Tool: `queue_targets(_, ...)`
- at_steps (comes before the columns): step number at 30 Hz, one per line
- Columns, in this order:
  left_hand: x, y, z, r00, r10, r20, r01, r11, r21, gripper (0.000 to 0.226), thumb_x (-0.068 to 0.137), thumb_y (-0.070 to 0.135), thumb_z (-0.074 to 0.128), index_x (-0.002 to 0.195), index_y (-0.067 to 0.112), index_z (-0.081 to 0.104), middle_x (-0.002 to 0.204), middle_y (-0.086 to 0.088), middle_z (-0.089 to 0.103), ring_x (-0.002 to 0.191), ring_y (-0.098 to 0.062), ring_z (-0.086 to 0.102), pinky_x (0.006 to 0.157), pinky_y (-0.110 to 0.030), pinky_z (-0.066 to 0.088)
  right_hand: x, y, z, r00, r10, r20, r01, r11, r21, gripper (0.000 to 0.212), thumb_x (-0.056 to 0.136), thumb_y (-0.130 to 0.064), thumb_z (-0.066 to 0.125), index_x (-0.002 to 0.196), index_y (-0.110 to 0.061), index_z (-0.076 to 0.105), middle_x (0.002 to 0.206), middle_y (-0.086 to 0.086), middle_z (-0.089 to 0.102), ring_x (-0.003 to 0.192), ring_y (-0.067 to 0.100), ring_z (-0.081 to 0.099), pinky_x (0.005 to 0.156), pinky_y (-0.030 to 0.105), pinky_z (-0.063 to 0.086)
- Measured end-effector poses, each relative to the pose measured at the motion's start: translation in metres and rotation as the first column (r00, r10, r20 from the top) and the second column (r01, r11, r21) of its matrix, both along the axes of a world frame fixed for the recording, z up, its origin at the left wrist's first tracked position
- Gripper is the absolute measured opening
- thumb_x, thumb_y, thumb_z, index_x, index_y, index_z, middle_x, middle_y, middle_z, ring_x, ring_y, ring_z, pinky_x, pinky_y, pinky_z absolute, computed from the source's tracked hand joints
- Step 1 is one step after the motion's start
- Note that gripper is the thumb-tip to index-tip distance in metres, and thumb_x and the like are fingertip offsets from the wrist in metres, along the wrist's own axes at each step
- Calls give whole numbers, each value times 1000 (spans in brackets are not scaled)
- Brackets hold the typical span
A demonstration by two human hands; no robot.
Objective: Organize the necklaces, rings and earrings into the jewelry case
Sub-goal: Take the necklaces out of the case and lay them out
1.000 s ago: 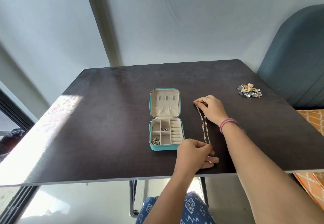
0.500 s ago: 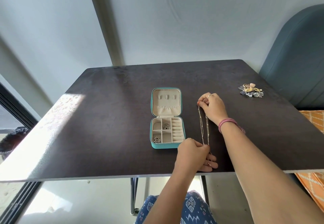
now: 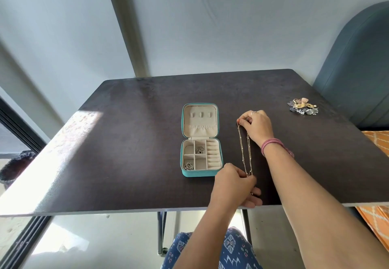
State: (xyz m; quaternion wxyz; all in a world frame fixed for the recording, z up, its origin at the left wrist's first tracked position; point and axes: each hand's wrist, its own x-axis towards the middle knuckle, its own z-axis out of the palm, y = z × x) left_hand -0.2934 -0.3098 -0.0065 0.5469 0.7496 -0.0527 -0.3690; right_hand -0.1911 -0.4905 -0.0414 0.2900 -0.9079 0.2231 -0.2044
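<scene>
Dark table, blue chair

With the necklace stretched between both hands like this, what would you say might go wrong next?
1. The necklace is doubled into two thin strands; they may tangle when folded into the jewelry case.
2. The left hand pinches its end near the table edge, so a slip might drop it to the floor.
3. The right hand may snag the chain.

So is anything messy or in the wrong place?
Only the pile of jewelry near the table's far right edge, well away from the open case. Nothing looks spilled or broken.
</scene>
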Motion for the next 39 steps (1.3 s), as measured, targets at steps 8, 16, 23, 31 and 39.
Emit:
queue_targets(8,-4,14,6,981,-11,-195,-15,991,-130,46,83,3,72,116,13,42,106,-16,69,65,-20,73,57,-29,60,0,0,0,1000,-3,4,3,1000,-3,9,88,-26,67,91,-19,73,107,11,56,96,27,59,84,24,38)
queue_targets(16,-16,15,3,997,-10,72,15,998,-69,19,87,9,68,99,17,55,96,-10,73,65,-5,67,47,-19,52,-1,0,-1,1000,-11,2,11,1000,-2,10,88,-27,67,91,-20,73,106,9,56,95,25,59,81,21,36)
queue_targets(23,-16,17,3,989,-22,149,28,999,-36,13,89,15,65,100,13,59,87,-2,74,66,-7,65,50,-18,53,-1,0,-2,1000,-8,1,8,1000,-14,11,88,-26,66,92,-19,73,107,9,56,96,25,58,80,20,35)
queue_targets(31,-11,16,1,986,-77,148,70,996,50,9,93,15,57,100,10,56,73,0,72,53,-11,64,51,-21,55,-1,1,-2,1000,-11,-1,11,1000,-24,13,88,-27,66,94,-18,74,108,10,56,97,25,58,79,20,35)
queue_targets(39,-7,11,-4,967,-159,198,128,979,158,10,92,17,52,101,13,53,68,2,72,50,-9,64,45,-18,47,-1,0,-1,1000,-6,-2,6,1000,-26,14,88,-28,66,94,-18,74,108,10,57,97,25,59,80,20,35)
